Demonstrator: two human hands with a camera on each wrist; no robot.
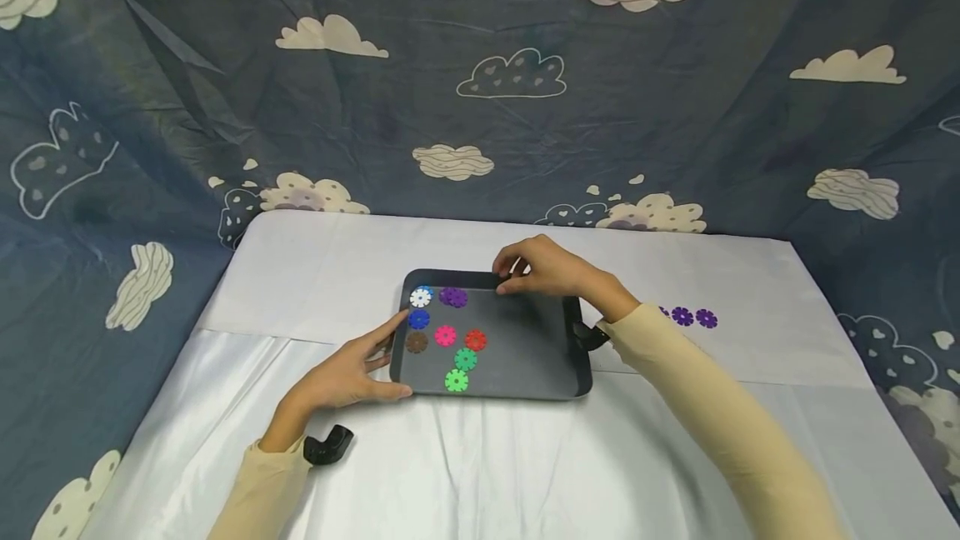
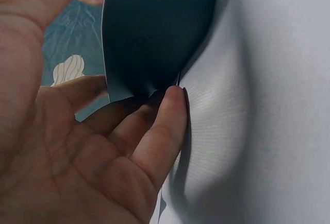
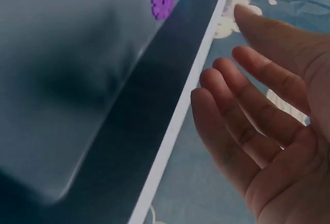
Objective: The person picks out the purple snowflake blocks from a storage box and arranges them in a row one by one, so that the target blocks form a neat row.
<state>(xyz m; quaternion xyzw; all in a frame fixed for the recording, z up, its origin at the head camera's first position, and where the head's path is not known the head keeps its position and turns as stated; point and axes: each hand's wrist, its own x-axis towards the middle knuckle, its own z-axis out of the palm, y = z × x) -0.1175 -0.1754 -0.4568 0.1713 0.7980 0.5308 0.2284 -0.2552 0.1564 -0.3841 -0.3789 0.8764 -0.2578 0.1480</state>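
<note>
A dark grey rectangular tray (image 1: pixel 525 357) sits on the white-covered table, with several flower-shaped discs inside on its left half. My left hand (image 1: pixel 348 373) holds the tray by its left side, thumb at the front left corner and fingers along the outer wall. In the left wrist view, the fingers (image 2: pixel 167 110) touch the tray wall low down. At the back rim hovers my right hand (image 1: pixel 543 265), fingers loosely bent, holding nothing. The right wrist view shows its fingers (image 3: pixel 211 126) beside the pale rim; whether they touch it I cannot tell.
In the tray lie white (image 1: pixel 421 297), purple (image 1: pixel 454 297), blue (image 1: pixel 418 319), brown (image 1: pixel 416 342), pink (image 1: pixel 446 336), red (image 1: pixel 476 340) and green (image 1: pixel 465 359) discs. More purple discs (image 1: pixel 707 318) lie in a row on the table to the right. A cloud-patterned curtain (image 1: pixel 420 123) hangs behind.
</note>
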